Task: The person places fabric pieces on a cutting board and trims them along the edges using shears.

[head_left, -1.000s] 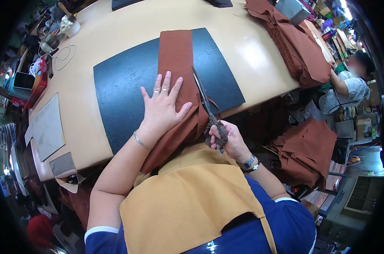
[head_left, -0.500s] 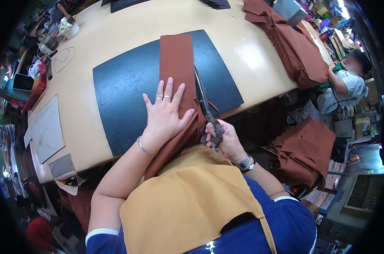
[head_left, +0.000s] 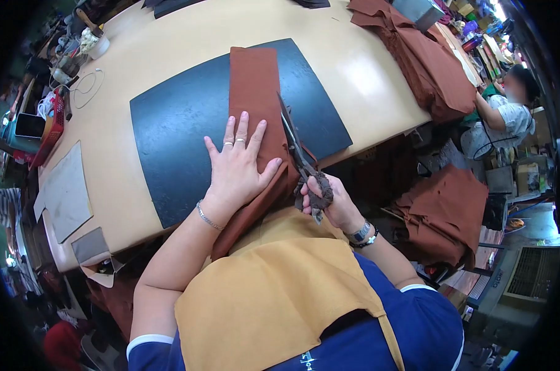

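A long reddish-brown leather strip (head_left: 254, 80) lies over a dark mat and runs down toward my lap, its lower part folded. My left hand (head_left: 238, 154) rests flat on the strip with fingers spread, two rings on them. At the strip's right edge, my right hand (head_left: 330, 196) grips a pair of scissors (head_left: 295, 137) by cloth-wrapped handles. The blades point away from me along that edge and look slightly parted. A thin brown offcut (head_left: 311, 163) shows beside the blades, partly hidden.
The dark mat (head_left: 172, 130) lies on a cream table (head_left: 348, 55). Brown leather is piled at the far right (head_left: 422, 68) and below the table edge (head_left: 444, 216). A person (head_left: 502, 120) sits at right. Grey sheets (head_left: 68, 191) and a red basket (head_left: 56, 127) are at left.
The scissors' tip has shifted slightly left onto the strip's edge, and the blades look a little wider apart. My left hand stays on the strip. The whole view has shifted slightly.
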Available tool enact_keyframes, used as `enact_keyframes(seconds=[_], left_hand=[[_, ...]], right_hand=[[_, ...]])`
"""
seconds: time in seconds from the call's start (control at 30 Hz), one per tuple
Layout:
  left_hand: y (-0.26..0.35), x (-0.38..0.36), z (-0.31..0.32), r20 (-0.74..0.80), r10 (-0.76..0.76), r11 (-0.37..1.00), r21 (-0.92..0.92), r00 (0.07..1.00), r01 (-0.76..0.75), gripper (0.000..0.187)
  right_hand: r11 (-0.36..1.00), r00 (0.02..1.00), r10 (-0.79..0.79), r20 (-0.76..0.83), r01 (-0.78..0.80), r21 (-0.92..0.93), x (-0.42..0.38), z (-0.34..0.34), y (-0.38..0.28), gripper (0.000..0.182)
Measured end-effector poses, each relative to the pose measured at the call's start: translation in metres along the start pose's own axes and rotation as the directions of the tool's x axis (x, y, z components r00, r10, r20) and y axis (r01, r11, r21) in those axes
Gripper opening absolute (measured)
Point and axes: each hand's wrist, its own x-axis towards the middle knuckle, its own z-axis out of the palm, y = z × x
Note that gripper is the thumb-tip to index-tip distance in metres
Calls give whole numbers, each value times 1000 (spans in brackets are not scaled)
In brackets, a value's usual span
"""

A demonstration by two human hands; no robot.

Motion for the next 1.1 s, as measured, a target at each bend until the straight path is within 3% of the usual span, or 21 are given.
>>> enact_keyframes(seconds=[0.83,1.1], left_hand=[[7,-8,-4,60,14,999,41,998,-17,73],[9,-14,-6,87,28,999,36,996,-31,72]], right_hand=[[997,993,-74,-91,77,30,11,18,5,27],[996,997,-5,-78,12,87,13,18,-8,30]])
